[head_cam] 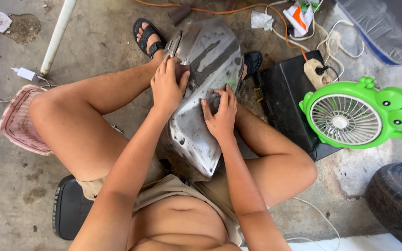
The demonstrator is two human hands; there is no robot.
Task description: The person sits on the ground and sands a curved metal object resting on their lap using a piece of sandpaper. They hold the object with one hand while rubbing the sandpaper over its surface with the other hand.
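Bare metal tank (pixel 205 93), dull grey with dark streaks and sanded patches, stood propped between the person's knees on the concrete floor (pixel 5 195), its narrow end toward the body and its broad end out by the feet.

Left hand (pixel 167 86) lay flat on the tank's upper left flank, fingers together and curled over the edge; whether anything was pinched under the palm could not be told. Right hand (pixel 219 114) pressed on the tank's middle just right of the left hand, fingers bent and closed down on something small against the metal, too hidden to identify. The two hands sat near each other, not touching.

Beyond the left hand, a foot in a black sandal (pixel 147 37) rested against the tank's far end. A second dark sandal (pixel 253 61) showed past the right hand, at the tank's right edge.

Right of the right hand: black flat case (pixel 284 102) on the floor, a cream power strip (pixel 316 72) on its far corner with white and orange cords (pixel 257 7) running away. Just beside the case stood a green frog-shaped fan (pixel 357 116). Farther right and nearer the body, part of a tyre (pixel 396 200).

Left of the left hand, well apart: pink woven basket (pixel 19 121), white pipe (pixel 57 35), small white plug (pixel 24 73). Black seat (pixel 68 209) under the person.
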